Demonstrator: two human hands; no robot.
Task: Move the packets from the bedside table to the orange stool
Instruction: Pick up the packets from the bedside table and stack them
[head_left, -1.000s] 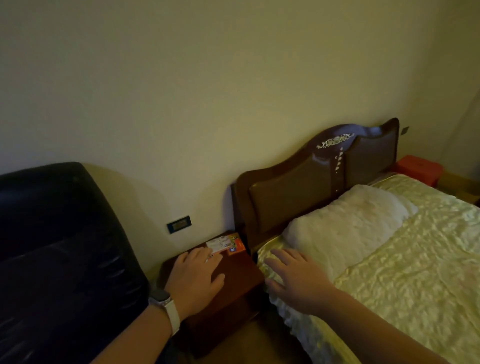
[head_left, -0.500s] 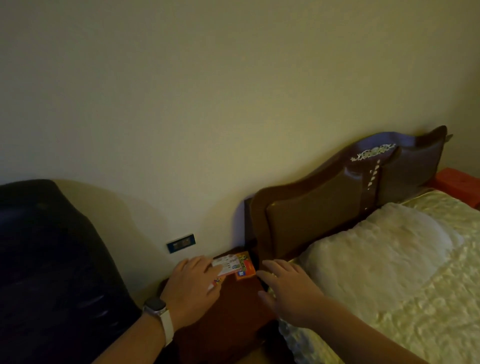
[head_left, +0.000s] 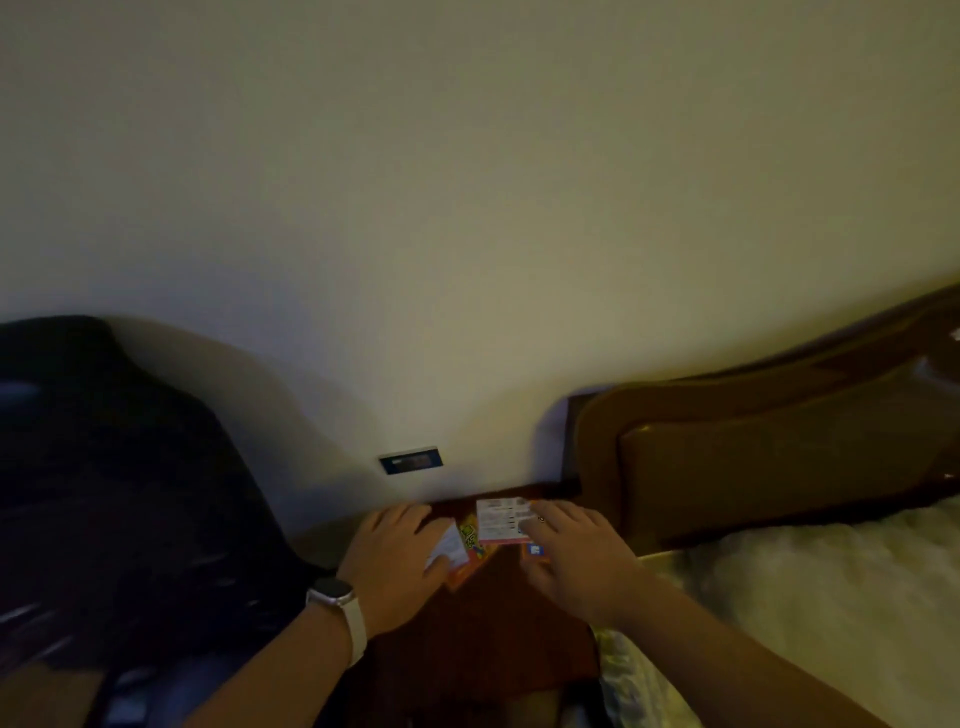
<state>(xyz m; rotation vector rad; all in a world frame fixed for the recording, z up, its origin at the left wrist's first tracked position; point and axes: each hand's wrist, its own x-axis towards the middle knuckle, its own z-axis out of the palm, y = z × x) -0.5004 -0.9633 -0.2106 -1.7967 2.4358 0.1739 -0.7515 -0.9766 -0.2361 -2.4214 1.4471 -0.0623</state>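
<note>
Dark wooden bedside table (head_left: 498, 623) carries packets (head_left: 501, 519) near its back edge.

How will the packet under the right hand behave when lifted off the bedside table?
The packet looks flat and thin, so probably light and somewhat bendy. It lies flush on the bedside table, so the right hand may need to slide it or pry an edge.

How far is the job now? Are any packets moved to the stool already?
Nothing looks moved yet. The left hand is pinching one packet at the bedside table. The right hand has fingers on a second packet still lying there. The stool is out of view, so carrying is all left.
</note>
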